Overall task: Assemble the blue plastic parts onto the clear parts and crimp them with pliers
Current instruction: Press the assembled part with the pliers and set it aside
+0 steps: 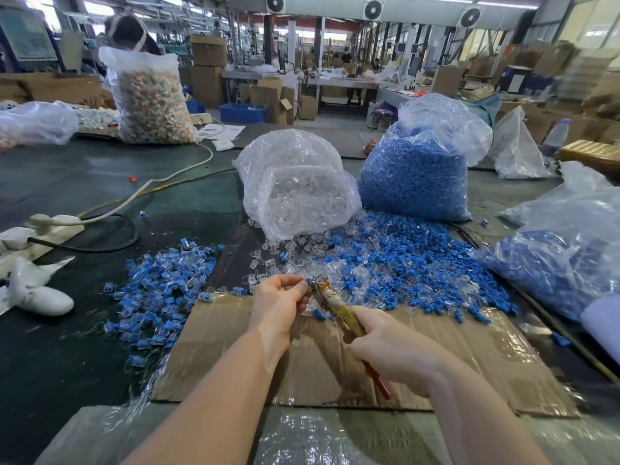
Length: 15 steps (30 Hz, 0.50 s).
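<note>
My left hand (280,302) pinches a small blue-and-clear part (308,282) at its fingertips, above a flattened cardboard sheet (469,357). My right hand (392,347) grips the handles of the pliers (339,308), whose jaws meet the part. Loose blue parts (419,263) and clear parts (288,253) lie heaped just beyond the hands. A pile of joined blue-and-clear pieces (161,290) lies to the left.
A bag of clear parts (298,186) and a bag of blue parts (419,169) stand behind the heap. Another bag of blue parts (563,250) lies at the right. A power strip with cables (43,226) and a white glove (37,290) are at the left.
</note>
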Each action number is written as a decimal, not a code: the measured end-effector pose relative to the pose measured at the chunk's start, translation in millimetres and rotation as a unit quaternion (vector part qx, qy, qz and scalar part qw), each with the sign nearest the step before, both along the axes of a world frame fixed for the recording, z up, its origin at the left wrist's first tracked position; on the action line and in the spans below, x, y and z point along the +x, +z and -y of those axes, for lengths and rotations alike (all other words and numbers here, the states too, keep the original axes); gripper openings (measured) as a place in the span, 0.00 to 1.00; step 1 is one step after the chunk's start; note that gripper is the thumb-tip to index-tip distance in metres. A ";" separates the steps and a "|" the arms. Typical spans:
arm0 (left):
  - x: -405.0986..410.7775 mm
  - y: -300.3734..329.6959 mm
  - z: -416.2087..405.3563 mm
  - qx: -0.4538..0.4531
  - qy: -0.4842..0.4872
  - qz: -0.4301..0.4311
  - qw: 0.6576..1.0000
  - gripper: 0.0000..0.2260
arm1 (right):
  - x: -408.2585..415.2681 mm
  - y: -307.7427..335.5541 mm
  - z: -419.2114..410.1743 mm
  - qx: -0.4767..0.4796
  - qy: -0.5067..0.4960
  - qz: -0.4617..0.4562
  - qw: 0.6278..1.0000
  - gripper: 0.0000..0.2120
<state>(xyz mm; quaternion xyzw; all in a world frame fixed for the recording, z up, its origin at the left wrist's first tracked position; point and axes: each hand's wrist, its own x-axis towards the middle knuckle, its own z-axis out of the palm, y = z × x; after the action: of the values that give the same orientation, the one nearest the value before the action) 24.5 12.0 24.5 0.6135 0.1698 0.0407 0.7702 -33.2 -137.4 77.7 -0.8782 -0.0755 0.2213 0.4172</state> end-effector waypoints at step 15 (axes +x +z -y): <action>4.0 0.7 0.2 -0.001 0.017 0.019 1.000 0.04 | -2.4 -3.6 0.9 0.000 -0.042 0.086 0.995 0.14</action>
<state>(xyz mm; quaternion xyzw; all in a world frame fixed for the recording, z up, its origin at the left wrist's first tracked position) 28.5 11.8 25.1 0.6092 0.1655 0.0652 0.7728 -35.6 -138.2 74.2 -0.8963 -0.0746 0.1271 0.4183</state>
